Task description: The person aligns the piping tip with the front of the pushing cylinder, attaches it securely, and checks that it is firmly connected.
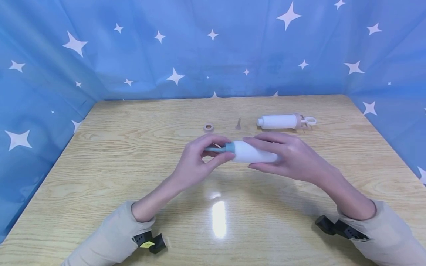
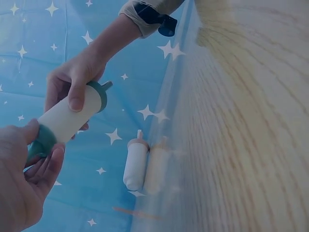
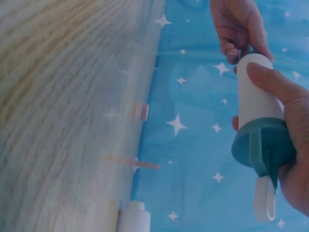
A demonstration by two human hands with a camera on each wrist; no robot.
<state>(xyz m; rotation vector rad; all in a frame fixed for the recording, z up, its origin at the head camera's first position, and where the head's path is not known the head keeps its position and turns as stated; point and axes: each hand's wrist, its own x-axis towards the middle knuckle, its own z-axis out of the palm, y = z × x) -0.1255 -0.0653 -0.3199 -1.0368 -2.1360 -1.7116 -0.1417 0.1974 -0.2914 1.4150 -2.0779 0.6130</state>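
A white syringe-like tube (image 1: 244, 151) with teal ends is held between both hands above the table. My right hand (image 1: 293, 159) wraps its fingers and thumb around the white barrel (image 3: 258, 96). Beside that palm, the right wrist view shows a teal flange (image 3: 263, 145) and a white loop handle (image 3: 264, 199). At the other end, my left hand (image 1: 196, 162) pinches the teal tip piece (image 2: 44, 140) with thumb and fingertips. The tip tapers toward the left palm and is partly hidden by the fingers.
A second white tube (image 1: 279, 122) with a pink flange and loop handle lies behind the right hand. Farther left on the wooden table (image 1: 116, 166) are a small pink ring (image 1: 208, 127) and a thin pinkish piece (image 1: 238, 124). A blue starry curtain (image 1: 186, 44) borders the back.
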